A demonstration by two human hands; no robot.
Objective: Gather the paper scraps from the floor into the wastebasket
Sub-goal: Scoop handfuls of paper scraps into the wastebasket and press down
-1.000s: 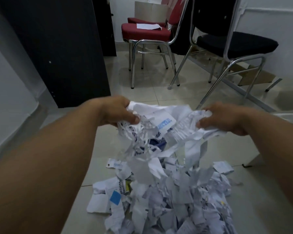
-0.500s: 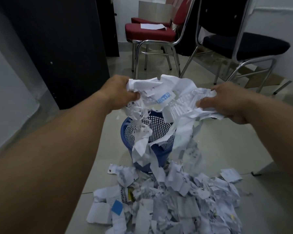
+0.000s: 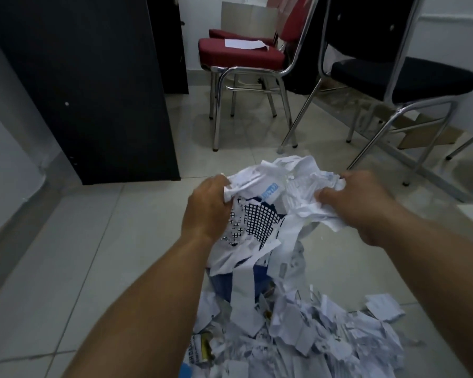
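Left hand [image 3: 206,208] and right hand [image 3: 358,203] grip paper wad [image 3: 284,184], fingers curled, over blue mesh wastebasket [image 3: 257,219] for dropping; scrap pile [image 3: 298,336] remains on floor [image 3: 107,241].

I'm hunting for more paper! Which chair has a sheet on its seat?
The front red-cushioned chair: a white sheet lies on its seat. The black-cushioned chair to its right shows none.

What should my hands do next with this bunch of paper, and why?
Probably lower the bundle into the wastebasket, then let go. The left hand and right hand grip it above the mesh, and loose strips hang down its near side.
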